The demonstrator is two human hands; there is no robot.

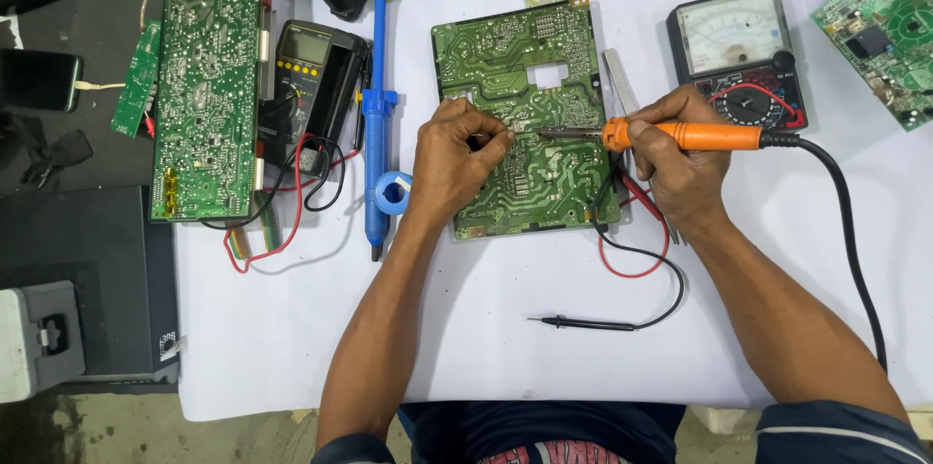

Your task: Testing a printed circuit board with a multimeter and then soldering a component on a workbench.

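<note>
Head view, looking down on a white work sheet (505,357). My right hand (680,158) is closed around the orange handle of a soldering iron (680,137), which lies level, its metal tip pointing left over the middle of a green circuit board (530,66). My left hand (457,168) rests on the left half of that board, fingers (491,138) pinched narrow just beside the iron's tip; whether they grip anything I cannot tell. The board lies flat, solder side up, pale traces winding across it, with a small rectangular cut-out in its far half. It sits at the centre of the sheet, its near edge well back from the sheet's near edge.

Left of the board, just beside my left wrist, lie a blue desoldering pump (377,104) and a blue solder reel (394,194). Farther left are a digital multimeter (309,85) with red and black leads, and a second long green board (209,85) at the sheet's left edge. Far right of my right hand stands an analogue meter (734,36); its black probe (583,323) lies on the open white stretch near me. The iron's black cord (855,250) curves away right and toward me. Bare sheet shows between my forearms and right of the cord.
</note>
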